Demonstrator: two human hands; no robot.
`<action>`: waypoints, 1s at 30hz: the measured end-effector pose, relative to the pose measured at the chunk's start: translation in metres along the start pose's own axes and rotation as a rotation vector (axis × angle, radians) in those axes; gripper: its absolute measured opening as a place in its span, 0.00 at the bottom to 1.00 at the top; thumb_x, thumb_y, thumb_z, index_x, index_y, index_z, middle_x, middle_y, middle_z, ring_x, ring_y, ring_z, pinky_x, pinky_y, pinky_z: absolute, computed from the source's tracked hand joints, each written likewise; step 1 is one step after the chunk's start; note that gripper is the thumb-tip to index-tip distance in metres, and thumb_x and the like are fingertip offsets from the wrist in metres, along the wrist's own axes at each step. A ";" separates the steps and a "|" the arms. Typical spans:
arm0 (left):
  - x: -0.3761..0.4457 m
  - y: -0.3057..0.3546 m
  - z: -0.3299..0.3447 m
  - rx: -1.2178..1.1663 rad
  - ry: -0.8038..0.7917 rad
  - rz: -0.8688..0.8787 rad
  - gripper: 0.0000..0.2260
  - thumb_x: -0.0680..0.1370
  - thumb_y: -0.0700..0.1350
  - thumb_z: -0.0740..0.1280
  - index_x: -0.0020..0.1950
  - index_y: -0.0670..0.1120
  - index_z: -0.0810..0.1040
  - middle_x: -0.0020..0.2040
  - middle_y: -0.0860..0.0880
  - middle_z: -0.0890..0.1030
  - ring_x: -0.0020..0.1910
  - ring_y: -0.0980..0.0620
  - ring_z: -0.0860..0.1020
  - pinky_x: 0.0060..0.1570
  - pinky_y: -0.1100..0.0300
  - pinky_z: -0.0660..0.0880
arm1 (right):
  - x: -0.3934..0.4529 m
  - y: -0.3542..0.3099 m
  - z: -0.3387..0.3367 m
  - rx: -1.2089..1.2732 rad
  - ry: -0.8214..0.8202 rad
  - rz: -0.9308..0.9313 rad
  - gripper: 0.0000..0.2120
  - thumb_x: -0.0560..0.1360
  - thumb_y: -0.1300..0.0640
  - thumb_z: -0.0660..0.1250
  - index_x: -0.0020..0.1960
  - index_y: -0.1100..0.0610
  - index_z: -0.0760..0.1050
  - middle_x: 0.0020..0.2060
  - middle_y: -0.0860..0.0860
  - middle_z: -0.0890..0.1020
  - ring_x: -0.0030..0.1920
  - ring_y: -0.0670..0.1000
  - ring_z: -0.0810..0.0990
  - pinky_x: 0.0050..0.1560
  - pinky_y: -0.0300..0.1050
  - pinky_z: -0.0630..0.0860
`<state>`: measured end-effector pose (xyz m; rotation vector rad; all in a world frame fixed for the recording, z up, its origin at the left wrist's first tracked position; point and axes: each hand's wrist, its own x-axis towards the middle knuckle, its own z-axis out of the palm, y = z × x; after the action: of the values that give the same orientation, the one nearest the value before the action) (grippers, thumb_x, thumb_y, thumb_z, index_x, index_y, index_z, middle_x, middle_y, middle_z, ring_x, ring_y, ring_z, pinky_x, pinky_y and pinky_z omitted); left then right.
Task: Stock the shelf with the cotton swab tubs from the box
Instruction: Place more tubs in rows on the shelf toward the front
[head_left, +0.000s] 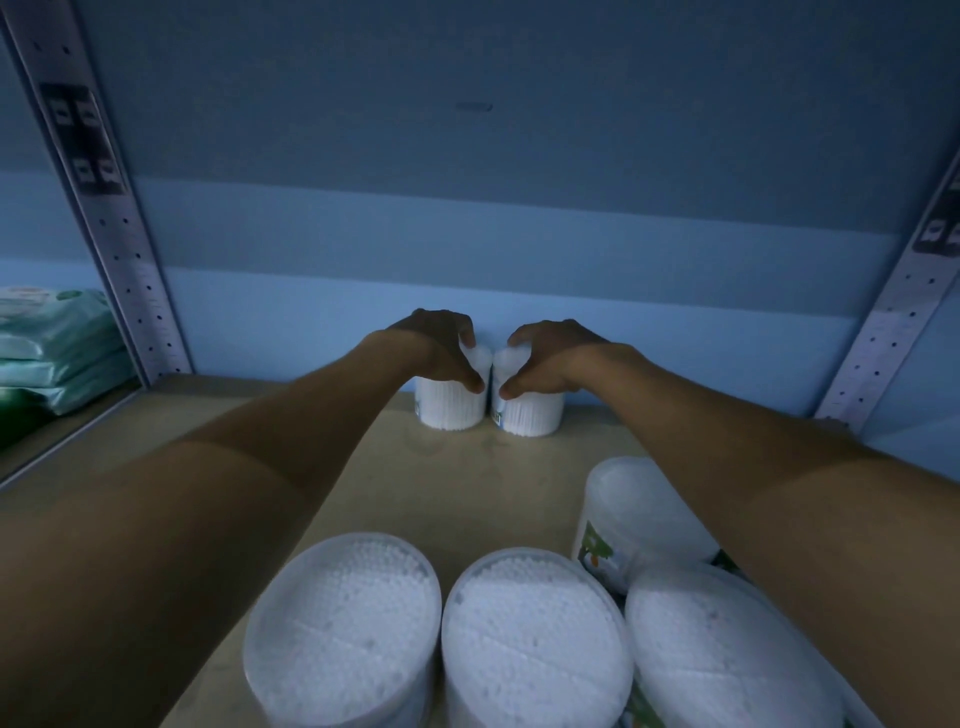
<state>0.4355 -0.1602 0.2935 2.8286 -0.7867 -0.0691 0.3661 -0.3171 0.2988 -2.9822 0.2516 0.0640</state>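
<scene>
Two clear cotton swab tubs stand side by side at the back of the wooden shelf (363, 467), against the blue back wall. My left hand (441, 348) grips the left tub (451, 408) from above, fingers and thumb curled round its lid. My right hand (545, 358) grips the right tub (530, 413) the same way. Close to the camera stand three more tubs, one at the left (343, 629), one in the middle (535, 644), one at the right (727, 660), their lids showing white swab tips. A fourth tub (639, 514) stands behind them, partly hidden by my right forearm.
Perforated metal uprights rise at the left (119, 249) and right (893, 322) of the bay. Green soft packs (57, 353) are stacked in the neighbouring bay at the left. Bare shelf board lies between the back tubs and the front row.
</scene>
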 end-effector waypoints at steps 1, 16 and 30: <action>-0.002 0.000 0.000 -0.002 -0.005 -0.001 0.28 0.70 0.59 0.75 0.67 0.52 0.71 0.70 0.49 0.71 0.66 0.46 0.70 0.52 0.57 0.68 | -0.002 0.000 0.001 0.003 0.000 0.003 0.36 0.70 0.41 0.75 0.74 0.50 0.67 0.68 0.52 0.73 0.64 0.56 0.74 0.58 0.52 0.79; -0.076 0.003 -0.027 -0.118 -0.191 -0.067 0.29 0.70 0.53 0.77 0.68 0.53 0.74 0.62 0.50 0.70 0.55 0.47 0.76 0.46 0.57 0.82 | -0.068 -0.022 -0.008 -0.015 -0.065 -0.033 0.37 0.72 0.37 0.72 0.76 0.46 0.65 0.73 0.49 0.69 0.70 0.54 0.70 0.65 0.47 0.71; -0.134 0.005 -0.033 -0.190 -0.274 -0.141 0.31 0.69 0.48 0.79 0.71 0.52 0.73 0.60 0.50 0.68 0.58 0.45 0.77 0.50 0.55 0.82 | -0.113 -0.039 -0.016 -0.077 -0.151 -0.087 0.33 0.69 0.34 0.73 0.71 0.40 0.68 0.68 0.47 0.73 0.65 0.52 0.73 0.57 0.45 0.71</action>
<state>0.3217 -0.0894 0.3253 2.7200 -0.5931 -0.5324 0.2622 -0.2633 0.3264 -3.0404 0.1038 0.2934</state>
